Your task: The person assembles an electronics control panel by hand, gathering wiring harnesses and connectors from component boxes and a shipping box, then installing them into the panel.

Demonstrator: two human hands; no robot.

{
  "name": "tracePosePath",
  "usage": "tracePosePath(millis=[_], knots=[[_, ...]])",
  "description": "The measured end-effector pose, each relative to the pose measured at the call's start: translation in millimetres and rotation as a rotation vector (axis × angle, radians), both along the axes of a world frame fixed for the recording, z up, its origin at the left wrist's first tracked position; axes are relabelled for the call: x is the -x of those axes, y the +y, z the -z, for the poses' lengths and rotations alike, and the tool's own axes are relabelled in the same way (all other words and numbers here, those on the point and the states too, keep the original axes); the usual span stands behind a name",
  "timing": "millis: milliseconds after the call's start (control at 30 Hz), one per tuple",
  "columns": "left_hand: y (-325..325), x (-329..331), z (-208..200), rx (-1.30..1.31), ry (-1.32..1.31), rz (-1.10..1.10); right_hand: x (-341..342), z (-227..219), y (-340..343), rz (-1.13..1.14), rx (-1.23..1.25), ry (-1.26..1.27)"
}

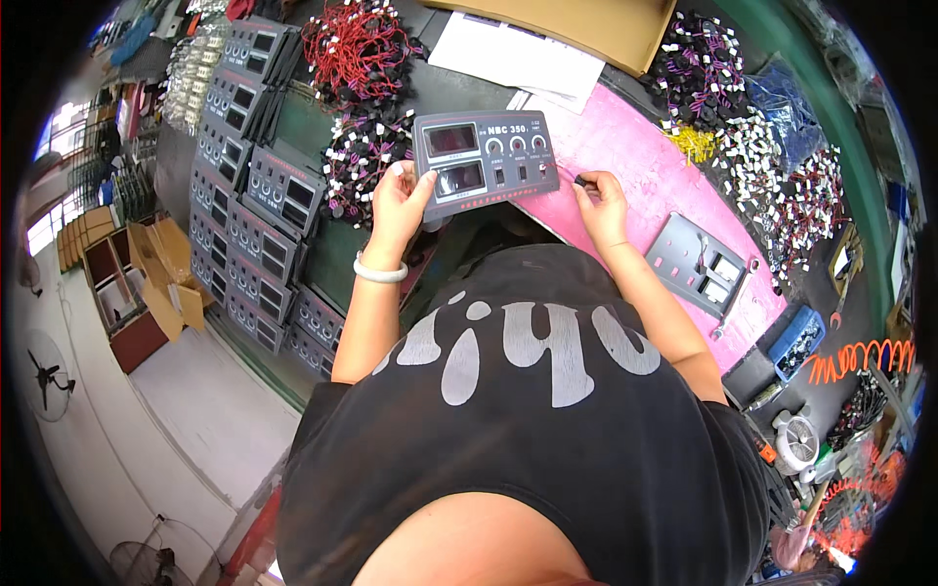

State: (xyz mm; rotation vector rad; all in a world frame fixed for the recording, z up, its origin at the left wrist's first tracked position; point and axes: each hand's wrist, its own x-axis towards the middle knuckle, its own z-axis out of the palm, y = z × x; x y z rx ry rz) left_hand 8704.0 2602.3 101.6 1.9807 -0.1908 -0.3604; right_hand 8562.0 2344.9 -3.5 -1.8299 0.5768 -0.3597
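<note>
My left hand (401,203) grips the left edge of a dark grey control panel (508,181), thumb on its front. The panel is tilted with its face up, showing two dark display windows, three round dials and small black switches. Just beyond its right edge, my right hand (603,213) is closed in a pinch on a small black piece (584,182); a thin wire seems to run from it toward the panel. Its exact kind is too small to tell. Another grey panel (679,259) lies back side up on the pink mat (625,137), right of my right hand.
Stacked control panels (264,239) fill the left side. Bundles of red wires (357,44) and purple-black wires (699,68) lie at the back. White connectors (757,161), a blue bin (796,342) and a small white fan (796,441) are at right; a cardboard tray (586,24) sits behind.
</note>
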Motion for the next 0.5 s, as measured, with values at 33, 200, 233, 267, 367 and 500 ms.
tracePosePath(millis=[33,200,233,267,367,500], knots=[[3,1,5,0.055,0.031,0.002,2,-1,0,-0.048,0.058,0.008],[-3,11,2,0.116,0.033,-0.021,-3,6,8,-0.110,-0.019,0.104],[-6,14,1,0.135,0.022,-0.013,-10,7,8,-0.075,-0.194,0.146],[-9,15,-2,0.154,0.012,-0.004,-16,9,8,-0.039,-0.369,0.189],[-15,21,-13,0.054,-0.029,0.027,-30,14,11,-0.043,-0.610,0.227],[-15,26,-7,-0.031,-0.116,0.038,-38,20,16,-0.063,-0.571,0.216]])
